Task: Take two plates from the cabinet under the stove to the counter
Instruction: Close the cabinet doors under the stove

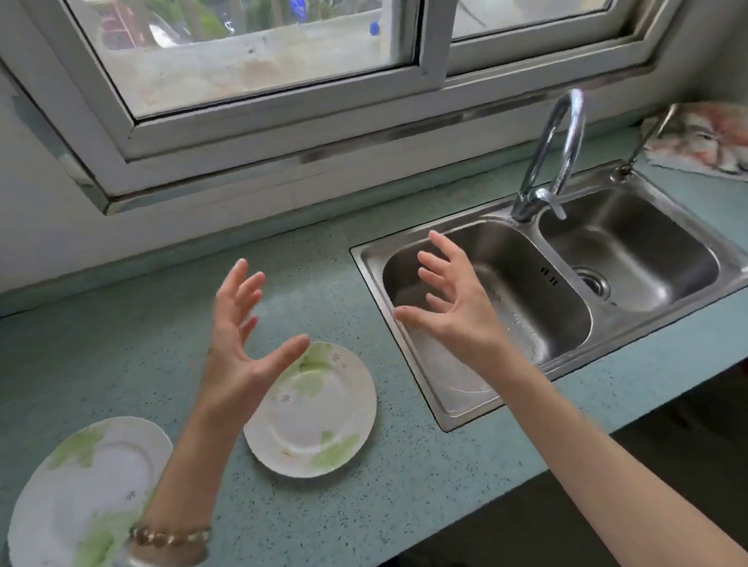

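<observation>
Two white plates with green leaf prints lie flat on the speckled teal counter (298, 528). The larger-looking left plate (79, 503) sits near the counter's front left. The right plate (318, 417) rests just left of the sink. My left hand (242, 341) hovers above the counter, fingers spread, its thumb over the right plate's far rim. My right hand (455, 306) is raised over the sink's left basin, fingers apart. Neither hand holds anything. My left forearm, with a bracelet and bangle, covers part of the left plate.
A double stainless sink (449, 410) with a curved tap (554, 153) is set in the counter at right. A patterned cloth (713, 142) lies at the far right corner. A window runs along the back wall. The counter's front edge drops off below.
</observation>
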The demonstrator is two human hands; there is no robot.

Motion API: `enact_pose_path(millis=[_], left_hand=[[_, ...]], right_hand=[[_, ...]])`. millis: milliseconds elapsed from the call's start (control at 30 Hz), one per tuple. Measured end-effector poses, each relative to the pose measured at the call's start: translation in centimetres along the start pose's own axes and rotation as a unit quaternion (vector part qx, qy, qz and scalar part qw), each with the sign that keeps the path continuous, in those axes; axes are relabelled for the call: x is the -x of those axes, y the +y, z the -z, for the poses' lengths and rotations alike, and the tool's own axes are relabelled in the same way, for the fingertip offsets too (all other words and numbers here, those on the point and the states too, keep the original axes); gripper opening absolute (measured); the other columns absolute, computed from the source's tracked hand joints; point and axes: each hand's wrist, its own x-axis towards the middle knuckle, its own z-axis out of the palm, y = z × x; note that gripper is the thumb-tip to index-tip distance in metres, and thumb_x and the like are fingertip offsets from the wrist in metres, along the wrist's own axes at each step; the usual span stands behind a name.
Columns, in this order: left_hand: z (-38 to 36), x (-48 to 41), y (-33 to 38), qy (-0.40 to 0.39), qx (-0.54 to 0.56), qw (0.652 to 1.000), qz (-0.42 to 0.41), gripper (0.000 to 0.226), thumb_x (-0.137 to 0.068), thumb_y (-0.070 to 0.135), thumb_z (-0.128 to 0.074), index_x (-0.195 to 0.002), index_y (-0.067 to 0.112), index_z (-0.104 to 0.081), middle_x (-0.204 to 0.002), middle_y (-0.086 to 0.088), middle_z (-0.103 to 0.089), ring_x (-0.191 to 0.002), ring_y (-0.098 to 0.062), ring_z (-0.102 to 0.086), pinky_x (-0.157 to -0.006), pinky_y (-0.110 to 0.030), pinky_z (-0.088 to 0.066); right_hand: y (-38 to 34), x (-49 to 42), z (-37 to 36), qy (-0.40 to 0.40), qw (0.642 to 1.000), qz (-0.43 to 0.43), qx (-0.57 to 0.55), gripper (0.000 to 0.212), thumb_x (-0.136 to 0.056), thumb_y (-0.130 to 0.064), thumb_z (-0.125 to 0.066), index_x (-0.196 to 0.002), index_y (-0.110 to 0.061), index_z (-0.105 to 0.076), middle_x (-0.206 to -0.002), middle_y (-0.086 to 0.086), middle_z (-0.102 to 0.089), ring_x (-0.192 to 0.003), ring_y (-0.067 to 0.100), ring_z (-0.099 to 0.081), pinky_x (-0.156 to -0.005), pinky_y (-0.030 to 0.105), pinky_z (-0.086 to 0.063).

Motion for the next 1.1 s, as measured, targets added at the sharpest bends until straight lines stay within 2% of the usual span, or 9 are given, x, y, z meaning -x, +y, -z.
enact_pose_path(millis=[200, 300, 433, 533, 633, 733, 833, 933, 1100], left_hand=[[-6.0, -1.3, 3.3, -0.161, 0.075, 0.981, -0.072, 0.111, -0.058, 0.04, -0.081, -0.145, 0.047, -0.012, -0.148, 0.003, -0.035, -0.133, -0.007, -0.042, -0.109, -0.033, -0.036], [-10.6, -1.6, 4.5, -0.241, 0.091, 0.961, -0.1, 0.11, -0.059, 0.042, -0.082, -0.144, 0.052, -0.013, -0.147, 0.006, -0.036, -0.131, -0.008, -0.044, -0.108, -0.036, -0.038], [-17.2, -0.5, 6.6, -0.329, 0.111, 0.93, -0.118, 0.112, -0.055, 0.057, -0.082, -0.145, 0.05, -0.014, -0.147, 0.007, -0.037, -0.13, -0.008, -0.047, -0.106, -0.036, -0.039], [-21.9, 1.5, 8.4, -0.393, 0.115, 0.902, -0.136, 0.11, -0.056, 0.056, -0.082, -0.143, 0.051, -0.016, -0.147, 0.009, -0.037, -0.128, -0.007, -0.048, -0.106, -0.034, -0.039], [-27.3, 4.8, 10.6, -0.449, 0.123, 0.872, -0.152, 0.105, -0.059, 0.04, -0.081, -0.142, 0.053, -0.017, -0.145, 0.014, -0.037, -0.128, -0.006, -0.048, -0.105, -0.032, -0.04], [-32.4, 8.9, 12.5, -0.496, 0.131, 0.844, -0.155, 0.104, -0.06, 0.035, -0.078, -0.144, 0.048, -0.017, -0.147, 0.006, -0.037, -0.129, -0.008, -0.047, -0.106, -0.033, -0.039], [-37.3, 13.8, 14.2, -0.538, 0.134, 0.818, -0.154, 0.103, -0.059, 0.035, -0.079, -0.142, 0.049, -0.02, -0.147, 0.006, -0.038, -0.128, -0.006, -0.048, -0.105, -0.032, -0.04], [-42.1, 18.8, 15.8, -0.58, 0.135, 0.788, -0.156, 0.104, -0.06, 0.036, -0.08, -0.144, 0.046, -0.02, -0.147, 0.012, -0.037, -0.129, -0.005, -0.048, -0.105, -0.033, -0.04], [-50.2, 28.6, 19.2, -0.654, 0.14, 0.724, -0.172, 0.101, -0.06, 0.037, -0.081, -0.142, 0.052, -0.022, -0.146, 0.015, -0.038, -0.129, -0.003, -0.047, -0.105, -0.035, -0.04]], right_hand=[[-2.0, 5.5, 6.7, 0.096, 0.995, 0.014, 0.004, 0.096, -0.074, -0.013, -0.079, -0.146, -0.038, -0.02, -0.148, 0.001, -0.038, -0.127, 0.009, -0.048, -0.102, 0.029, -0.045], [-1.9, 9.5, 10.7, 0.17, 0.985, 0.012, 0.008, 0.091, -0.075, -0.012, -0.077, -0.141, -0.044, -0.023, -0.146, -0.001, -0.039, -0.124, 0.008, -0.051, -0.101, 0.027, -0.046], [-1.5, 15.9, 15.2, 0.271, 0.962, 0.009, 0.014, 0.088, -0.074, -0.009, -0.078, -0.13, -0.056, -0.029, -0.142, -0.004, -0.043, -0.121, 0.007, -0.053, -0.099, 0.028, -0.046], [-0.7, 21.0, 18.0, 0.34, 0.94, -0.008, 0.012, 0.089, -0.074, -0.007, -0.078, -0.135, -0.048, -0.028, -0.141, -0.005, -0.044, -0.121, 0.008, -0.053, -0.099, 0.028, -0.047], [0.2, 26.8, 20.5, 0.416, 0.909, -0.021, 0.008, 0.087, -0.074, -0.004, -0.077, -0.136, -0.044, -0.03, -0.138, -0.006, -0.047, -0.119, 0.008, -0.054, -0.1, 0.031, -0.047], [1.3, 32.4, 22.8, 0.474, 0.88, -0.034, 0.0, 0.086, -0.074, -0.001, -0.076, -0.135, -0.044, -0.033, -0.139, -0.005, -0.048, -0.119, 0.008, -0.054, -0.101, 0.035, -0.047], [2.1, 38.5, 25.4, 0.516, 0.855, -0.046, -0.003, 0.085, -0.075, -0.002, -0.075, -0.137, -0.042, -0.033, -0.14, -0.005, -0.047, -0.12, 0.006, -0.053, -0.102, 0.035, -0.046], [2.8, 45.1, 28.2, 0.558, 0.828, -0.047, -0.001, 0.083, -0.076, -0.004, -0.075, -0.134, -0.047, -0.034, -0.139, -0.008, -0.047, -0.12, 0.003, -0.053, -0.102, 0.033, -0.046], [4.0, 57.0, 31.7, 0.642, 0.765, -0.046, 0.012, 0.082, -0.075, -0.006, -0.076, -0.128, -0.053, -0.035, -0.136, -0.01, -0.048, -0.119, 0.003, -0.054, -0.098, 0.031, -0.047]])
